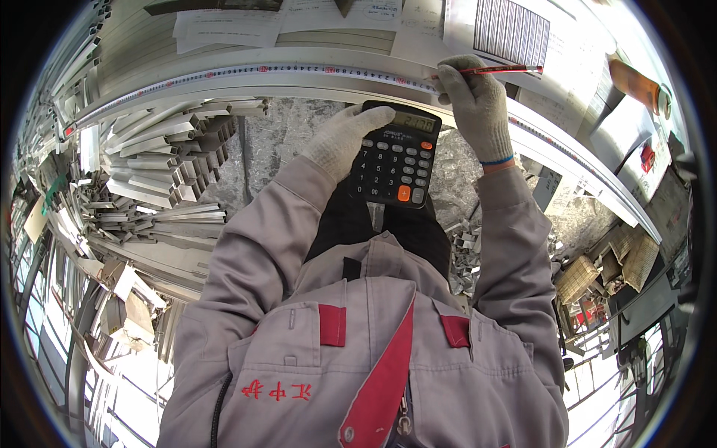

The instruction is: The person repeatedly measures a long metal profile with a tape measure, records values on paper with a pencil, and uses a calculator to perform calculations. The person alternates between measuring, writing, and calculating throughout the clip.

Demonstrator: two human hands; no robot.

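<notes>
My left hand, in a white knitted glove, is closed on the upper left edge of a black calculator, its thumb across the corner by the display. Orange keys stand out among the dark ones. In the same kind of glove, my right hand pinches a red pencil, whose tip points left, down at a long measuring tape. The tape lies stretched along a pale metal profile on the bench and passes under my right hand, reappearing to its right.
Cut metal profiles are stacked at the left. Papers lie beyond the tape, with a barcode-like striped sheet. An orange-brown bottle-like cylinder and a small red object are at the right. Cardboard boxes stand lower right.
</notes>
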